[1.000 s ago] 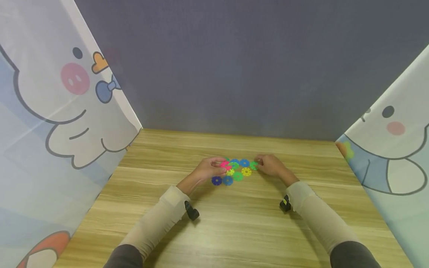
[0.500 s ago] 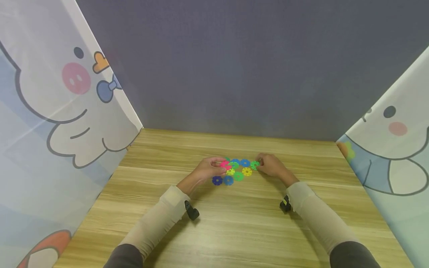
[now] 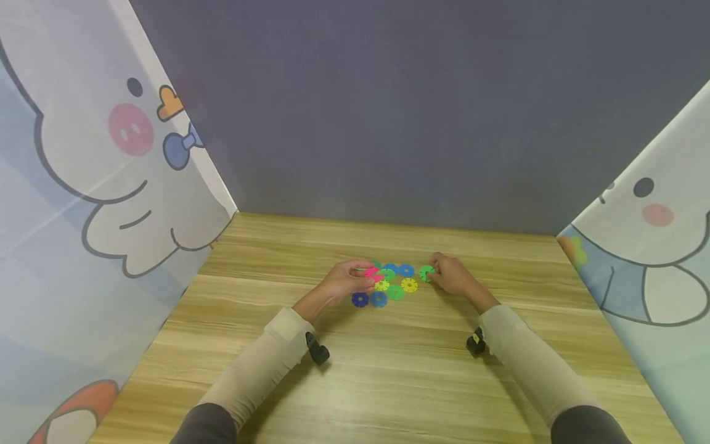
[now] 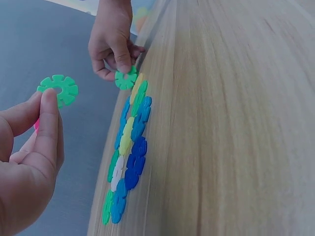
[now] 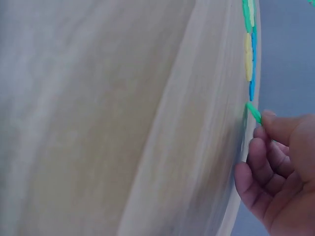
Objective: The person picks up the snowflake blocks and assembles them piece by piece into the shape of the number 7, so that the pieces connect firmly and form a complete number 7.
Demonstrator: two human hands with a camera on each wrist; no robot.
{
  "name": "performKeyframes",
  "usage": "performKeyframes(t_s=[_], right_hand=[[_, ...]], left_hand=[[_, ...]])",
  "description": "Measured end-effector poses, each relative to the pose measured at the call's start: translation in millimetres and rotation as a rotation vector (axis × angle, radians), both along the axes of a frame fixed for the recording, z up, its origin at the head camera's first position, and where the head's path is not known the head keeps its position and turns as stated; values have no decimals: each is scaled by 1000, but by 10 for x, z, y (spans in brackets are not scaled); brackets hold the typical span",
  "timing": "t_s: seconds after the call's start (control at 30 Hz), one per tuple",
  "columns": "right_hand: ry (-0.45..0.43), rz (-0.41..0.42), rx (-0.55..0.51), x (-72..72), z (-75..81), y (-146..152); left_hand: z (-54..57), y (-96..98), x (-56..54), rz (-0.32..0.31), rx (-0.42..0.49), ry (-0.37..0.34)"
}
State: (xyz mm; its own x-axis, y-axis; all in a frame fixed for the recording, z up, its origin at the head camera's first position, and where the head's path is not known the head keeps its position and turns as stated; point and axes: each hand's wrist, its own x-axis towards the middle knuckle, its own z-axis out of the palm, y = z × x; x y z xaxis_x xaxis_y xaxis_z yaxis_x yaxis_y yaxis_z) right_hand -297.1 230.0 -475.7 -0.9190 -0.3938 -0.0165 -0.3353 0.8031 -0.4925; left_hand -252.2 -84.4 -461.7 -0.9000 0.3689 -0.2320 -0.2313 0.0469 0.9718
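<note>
Pinched between the thumb and fingers of my left hand is a green notched plastic disc. A pink notched disc is in the same hand, mostly hidden behind the fingers in the left wrist view. My right hand pinches another green notched disc by its edge, tilted, its lower edge right at the tabletop in the right wrist view. Just left of it lies a blue disc, with a gap between them. A yellow disc and a lighter green disc lie nearer to me.
More flat discs lie close together on the wooden table, among them a mid-blue disc and a dark blue disc. A grey wall rises behind the table. Cartoon-printed panels flank both sides.
My right hand has shifted slightly right with its green disc, widening the gap to the blue disc. My left hand stays in place, holding its discs.
</note>
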Motion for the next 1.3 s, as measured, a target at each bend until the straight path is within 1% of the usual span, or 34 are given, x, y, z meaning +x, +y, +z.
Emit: performKeyframes(t_s=[0.1, 0.23, 0.37, 0.5, 0.67, 0.8, 0.87, 1.1, 1.3], right_hand=[[-6, 8, -33, 15, 5, 6], [-35, 8, -88, 36, 9, 6], [-59, -4, -133, 66, 26, -14], [-54, -25, -158, 100, 62, -45], [-47, -25, -213, 148, 110, -101], [-69, -11, -265, 178, 128, -148], [-98, -8, -301, 190, 133, -168], [-265, -12, -480, 236, 151, -235], [-319, -22, -543, 268, 171, -321]], left_hand=[[-4, 1, -2, 4, -1, -3], [-14, 2, -4, 4, -2, -9], [-8, 9, 4, 4, -12, -17], [2, 20, 10, 5, -7, -7], [13, 28, 16, 8, -4, 14], [17, 31, 13, 18, -6, -1], [15, 32, 9, 22, -9, -3], [2, 33, -9, 18, 3, -10], [1, 38, -9, 1, 8, 0]])
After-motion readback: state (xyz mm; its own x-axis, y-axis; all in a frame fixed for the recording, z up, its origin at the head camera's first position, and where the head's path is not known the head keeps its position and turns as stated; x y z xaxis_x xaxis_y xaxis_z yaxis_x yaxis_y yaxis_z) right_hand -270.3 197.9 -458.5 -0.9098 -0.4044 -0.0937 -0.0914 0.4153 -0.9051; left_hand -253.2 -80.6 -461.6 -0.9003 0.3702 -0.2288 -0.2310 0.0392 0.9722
